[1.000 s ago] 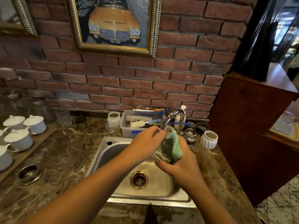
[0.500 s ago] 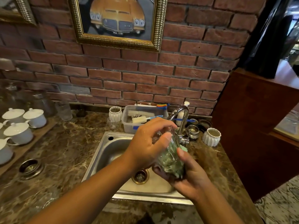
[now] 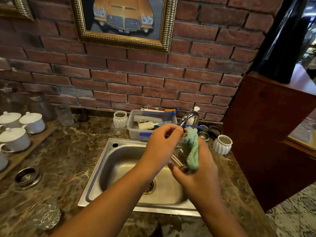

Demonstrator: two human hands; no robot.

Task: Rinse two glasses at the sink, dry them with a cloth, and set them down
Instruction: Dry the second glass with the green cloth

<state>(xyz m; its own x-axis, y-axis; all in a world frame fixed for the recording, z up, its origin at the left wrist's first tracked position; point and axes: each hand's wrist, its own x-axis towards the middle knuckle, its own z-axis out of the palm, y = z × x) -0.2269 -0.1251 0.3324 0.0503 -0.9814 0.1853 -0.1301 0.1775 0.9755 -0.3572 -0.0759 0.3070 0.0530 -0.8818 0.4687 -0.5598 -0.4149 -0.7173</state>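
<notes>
From here, the one bit of writing I can read is on the number plate (image 3: 124, 31) of the yellow car (image 3: 123, 16) in the gold-framed picture (image 3: 166, 23) on the brick wall (image 3: 205, 74). It seems to read MA-108, though the small characters are slightly soft.

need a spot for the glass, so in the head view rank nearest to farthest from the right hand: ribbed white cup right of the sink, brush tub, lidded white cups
1. ribbed white cup, on the counter just right of the right hand
2. brush tub, behind the sink, up and left
3. lidded white cups, far left on the wooden tray
</notes>
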